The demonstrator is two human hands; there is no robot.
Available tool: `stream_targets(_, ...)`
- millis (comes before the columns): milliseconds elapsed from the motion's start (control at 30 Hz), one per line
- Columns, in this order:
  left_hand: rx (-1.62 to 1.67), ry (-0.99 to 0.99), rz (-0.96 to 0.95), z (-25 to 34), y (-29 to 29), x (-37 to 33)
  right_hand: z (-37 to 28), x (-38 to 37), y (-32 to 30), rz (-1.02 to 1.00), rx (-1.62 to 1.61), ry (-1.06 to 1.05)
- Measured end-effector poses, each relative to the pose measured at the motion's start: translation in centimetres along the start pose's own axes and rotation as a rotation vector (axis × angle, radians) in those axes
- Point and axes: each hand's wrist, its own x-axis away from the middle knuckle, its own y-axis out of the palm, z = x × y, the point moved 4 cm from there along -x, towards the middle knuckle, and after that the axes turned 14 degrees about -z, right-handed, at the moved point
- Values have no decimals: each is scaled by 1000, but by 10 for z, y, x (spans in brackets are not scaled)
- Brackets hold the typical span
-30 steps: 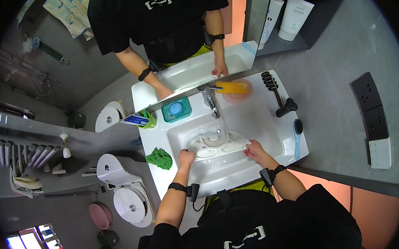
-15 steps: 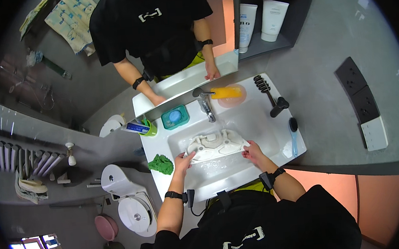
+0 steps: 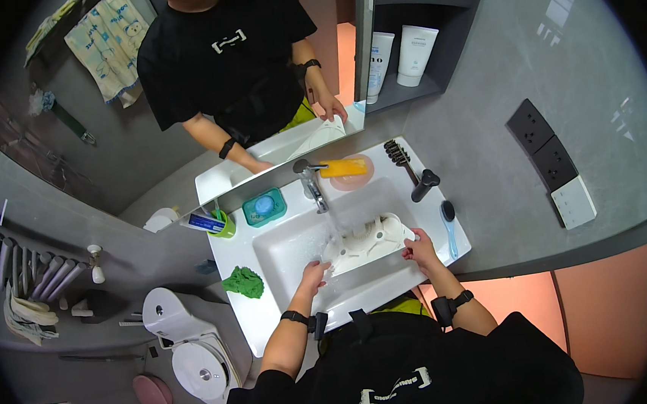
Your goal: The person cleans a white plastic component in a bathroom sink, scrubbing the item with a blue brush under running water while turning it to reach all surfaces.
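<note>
Head view: white piece (image 3: 371,247) over basin (image 3: 284,257), toilet (image 3: 198,367) left, grey wall (image 3: 482,189) right.

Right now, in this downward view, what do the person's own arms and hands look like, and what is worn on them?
The left hand and right hand are both without gloves. Each wrist wears a black strap with a small, dark, blocky module. The forearms are uncovered up to short black sleeves, which show no visible markings.
</note>
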Motion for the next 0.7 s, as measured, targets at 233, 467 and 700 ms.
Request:
stream_targets(233,80,101,-73,-4,15,-17,-19,1,0,20,72,-128)
stream_targets(467,96,178,54,-19,-12,-31,-6,-30,2,-27,35,-117)
stream_targets(700,49,318,337,7,-33,15,35,-62,9,3,-141,18)
